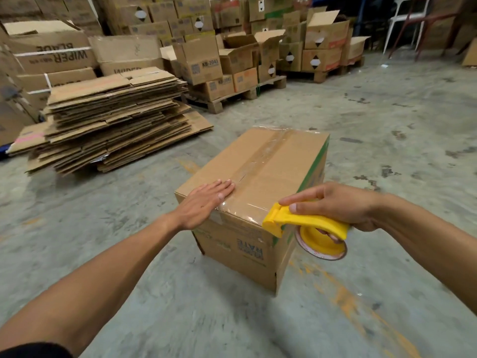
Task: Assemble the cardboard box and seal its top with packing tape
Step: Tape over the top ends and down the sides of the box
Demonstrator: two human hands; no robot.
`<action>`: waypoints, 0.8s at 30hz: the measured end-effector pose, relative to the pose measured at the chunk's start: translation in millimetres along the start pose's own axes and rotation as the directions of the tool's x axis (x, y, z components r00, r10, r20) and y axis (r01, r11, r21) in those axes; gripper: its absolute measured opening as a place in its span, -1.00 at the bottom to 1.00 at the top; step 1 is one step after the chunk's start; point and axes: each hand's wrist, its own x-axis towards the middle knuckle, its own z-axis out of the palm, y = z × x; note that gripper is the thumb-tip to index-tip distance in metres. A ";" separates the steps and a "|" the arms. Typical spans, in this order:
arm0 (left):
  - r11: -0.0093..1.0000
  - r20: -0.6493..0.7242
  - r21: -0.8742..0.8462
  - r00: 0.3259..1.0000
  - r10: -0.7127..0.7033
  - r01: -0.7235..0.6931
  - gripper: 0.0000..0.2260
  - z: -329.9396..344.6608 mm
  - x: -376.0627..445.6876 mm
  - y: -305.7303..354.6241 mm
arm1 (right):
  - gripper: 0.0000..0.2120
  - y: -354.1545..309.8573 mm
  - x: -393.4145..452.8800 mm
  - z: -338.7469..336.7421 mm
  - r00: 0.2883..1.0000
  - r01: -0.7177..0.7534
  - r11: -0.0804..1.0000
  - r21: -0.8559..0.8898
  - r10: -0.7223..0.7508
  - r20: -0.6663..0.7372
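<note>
A closed brown cardboard box (pixel 258 171) stands on the concrete floor in the middle of the view. A strip of clear packing tape (pixel 268 153) runs along the seam of its top flaps and folds over the near edge. My left hand (pixel 204 202) lies flat with straight fingers on the top's near left part, beside the tape. My right hand (pixel 335 205) grips a yellow tape dispenser (pixel 307 224) at the box's near right corner, its front end touching the top edge. The tape roll hangs below the handle.
A pile of flattened cardboard boxes (pixel 116 117) lies on the floor to the left. Pallets with stacked cartons (pixel 227 63) fill the back. A white chair (pixel 407 19) stands at the far right. Bare concrete floor (pixel 387 125) surrounds the box.
</note>
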 end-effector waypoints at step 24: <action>0.982 0.086 0.156 0.992 0.094 -0.107 -0.49 33.6 37.2 94.3 | -0.71 37.7 -8.6 -9.3 0.999 0.002 0.974 0.226 -0.012 0.044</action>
